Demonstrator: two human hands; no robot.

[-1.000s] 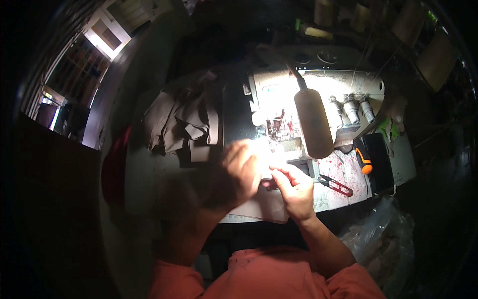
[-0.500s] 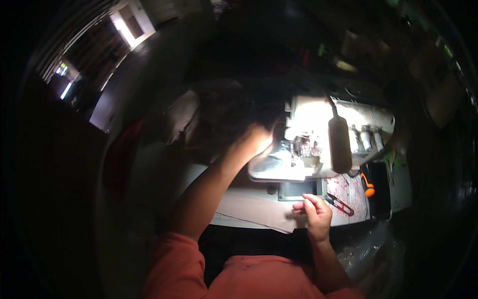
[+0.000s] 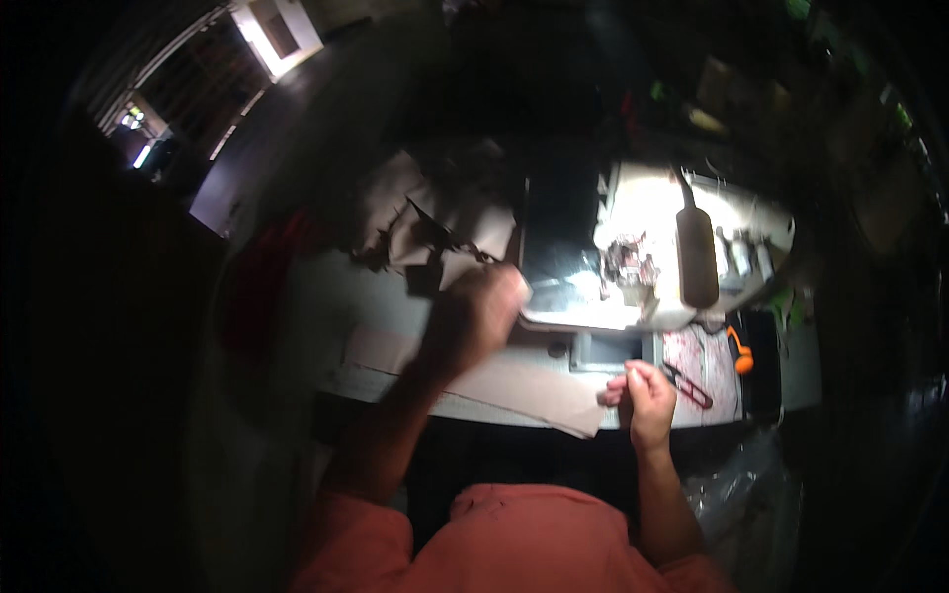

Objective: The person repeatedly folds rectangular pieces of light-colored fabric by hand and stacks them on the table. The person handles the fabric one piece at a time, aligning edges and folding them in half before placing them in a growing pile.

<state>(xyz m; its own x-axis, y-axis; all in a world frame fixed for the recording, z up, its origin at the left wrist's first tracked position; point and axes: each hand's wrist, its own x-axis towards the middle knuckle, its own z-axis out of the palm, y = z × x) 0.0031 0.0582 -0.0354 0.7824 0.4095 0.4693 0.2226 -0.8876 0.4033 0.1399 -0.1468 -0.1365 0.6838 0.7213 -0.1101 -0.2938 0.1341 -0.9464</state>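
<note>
My left hand (image 3: pixel 482 308), smeared by motion, hovers just left of a brightly lit sewing machine (image 3: pixel 633 208). Its fingers face away from me, and whether they hold anything does not show. Near the table's front edge my right hand (image 3: pixel 648 403) is closed, thumb against curled fingers; what is in them, if anything, is too small to make out. A long beige cloth strip (image 3: pixel 524 388) lies flat between my forearms. Thread snips with dark red handles (image 3: pixel 695 391) rest just right of my right hand.
Beige cloth pieces (image 3: pixel 410 232) are heaped beyond my left hand. A dark lamp head (image 3: pixel 697 262) overhangs the machine. At the right sit an orange-handled tool (image 3: pixel 741 354) and a dark tray (image 3: pixel 761 381). Clear plastic (image 3: pixel 732 489) hangs below the table edge.
My left hand has come back toward me from the machine's left side, and more of the cloth heap shows. The right hand stays closed near the snips. The whole view has shifted slightly.
</note>
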